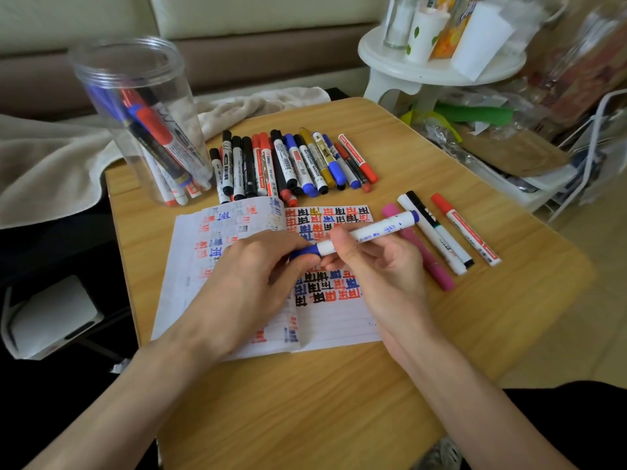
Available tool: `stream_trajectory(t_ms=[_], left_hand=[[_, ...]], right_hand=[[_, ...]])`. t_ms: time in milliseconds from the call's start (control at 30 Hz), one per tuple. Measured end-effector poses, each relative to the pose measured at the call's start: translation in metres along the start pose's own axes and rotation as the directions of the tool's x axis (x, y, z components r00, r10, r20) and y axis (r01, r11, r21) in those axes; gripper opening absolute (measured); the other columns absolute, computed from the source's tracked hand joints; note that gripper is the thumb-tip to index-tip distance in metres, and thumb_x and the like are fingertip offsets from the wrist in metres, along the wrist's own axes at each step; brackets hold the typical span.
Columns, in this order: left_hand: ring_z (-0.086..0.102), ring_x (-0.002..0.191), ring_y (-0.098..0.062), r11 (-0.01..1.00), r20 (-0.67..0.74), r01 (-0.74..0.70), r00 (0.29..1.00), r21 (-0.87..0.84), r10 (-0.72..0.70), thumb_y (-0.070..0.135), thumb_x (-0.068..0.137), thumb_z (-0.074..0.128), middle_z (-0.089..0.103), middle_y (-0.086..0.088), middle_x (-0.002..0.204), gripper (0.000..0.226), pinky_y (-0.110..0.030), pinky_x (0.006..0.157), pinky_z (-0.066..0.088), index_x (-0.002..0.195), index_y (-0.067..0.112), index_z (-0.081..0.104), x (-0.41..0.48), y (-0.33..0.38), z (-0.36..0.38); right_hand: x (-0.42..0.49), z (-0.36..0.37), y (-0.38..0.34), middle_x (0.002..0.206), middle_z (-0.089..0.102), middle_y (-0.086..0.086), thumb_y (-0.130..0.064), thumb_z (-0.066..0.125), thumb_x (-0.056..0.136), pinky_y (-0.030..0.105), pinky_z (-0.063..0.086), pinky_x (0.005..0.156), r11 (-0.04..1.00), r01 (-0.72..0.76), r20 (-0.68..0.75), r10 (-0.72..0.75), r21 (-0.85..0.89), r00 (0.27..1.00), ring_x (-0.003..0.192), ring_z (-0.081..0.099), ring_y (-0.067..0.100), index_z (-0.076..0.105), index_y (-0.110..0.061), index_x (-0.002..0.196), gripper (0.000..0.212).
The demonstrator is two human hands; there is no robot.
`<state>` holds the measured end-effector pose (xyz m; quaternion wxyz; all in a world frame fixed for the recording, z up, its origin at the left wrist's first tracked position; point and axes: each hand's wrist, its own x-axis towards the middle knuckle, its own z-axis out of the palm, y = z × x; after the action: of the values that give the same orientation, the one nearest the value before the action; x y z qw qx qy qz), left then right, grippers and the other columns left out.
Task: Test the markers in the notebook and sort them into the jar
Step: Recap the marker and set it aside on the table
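The table point(339, 401) is pale honey wood with a streaked grain; the notebook point(339, 327) at centre is white with faint ruled lines, its pages patterned with blocky characters in red, black and blue, one in gold; the centre marker point(369, 232) has a white barrel and blue cap; right of it lie a pink marker point(427, 259) and a white, red-capped marker point(471, 232); the marker row point(291, 161) above mixes black, red, blue and gold; the jar point(135, 79) at upper left is clear; the towel point(51, 164) is beige.
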<state>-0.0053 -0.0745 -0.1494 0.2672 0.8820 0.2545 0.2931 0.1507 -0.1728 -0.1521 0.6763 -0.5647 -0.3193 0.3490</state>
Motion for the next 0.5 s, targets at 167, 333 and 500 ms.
stream_trajectory(t_ms=[167,333,500], left_hand=[[0.055,0.071,-0.014,0.999,-0.041,0.034,0.999,0.028,-0.033,0.043,0.097,0.057,0.065,0.01,0.076,0.026,-0.027,0.063,0.042,0.098,0.025,0.075,-0.0013,0.0036,0.0023],[0.057,0.074,-0.012,0.998,-0.048,0.05,0.998,0.045,-0.048,0.045,0.091,0.066,0.062,0.015,0.081,0.019,-0.021,0.065,0.044,0.103,0.031,0.071,-0.0004,0.0047,-0.0044],[0.06,0.073,-0.011,0.997,0.045,0.066,0.997,0.024,-0.067,0.051,0.099,0.049,0.066,0.013,0.082,0.031,-0.028,0.064,0.046,0.107,0.027,0.068,-0.0024,0.0081,-0.0011]], right_hand=[[0.0014,0.0016,0.0,0.084,0.078,0.014,-0.024,0.074,0.092,0.027,0.061,0.08,0.997,-0.071,-0.011,0.072,0.026,0.997,0.079,0.075,0.02,0.075,0.002,0.102,0.028],[0.0031,0.001,-0.0036,0.092,0.078,0.012,-0.026,0.078,0.087,0.033,0.061,0.088,0.981,-0.15,0.021,0.149,0.125,0.989,0.087,0.074,0.023,0.076,-0.004,0.107,0.03],[0.0061,-0.0036,-0.0068,0.086,0.079,0.011,-0.023,0.074,0.093,0.027,0.061,0.079,0.996,-0.083,0.022,0.083,-0.013,0.996,0.081,0.076,0.02,0.074,0.0,0.103,0.025]])
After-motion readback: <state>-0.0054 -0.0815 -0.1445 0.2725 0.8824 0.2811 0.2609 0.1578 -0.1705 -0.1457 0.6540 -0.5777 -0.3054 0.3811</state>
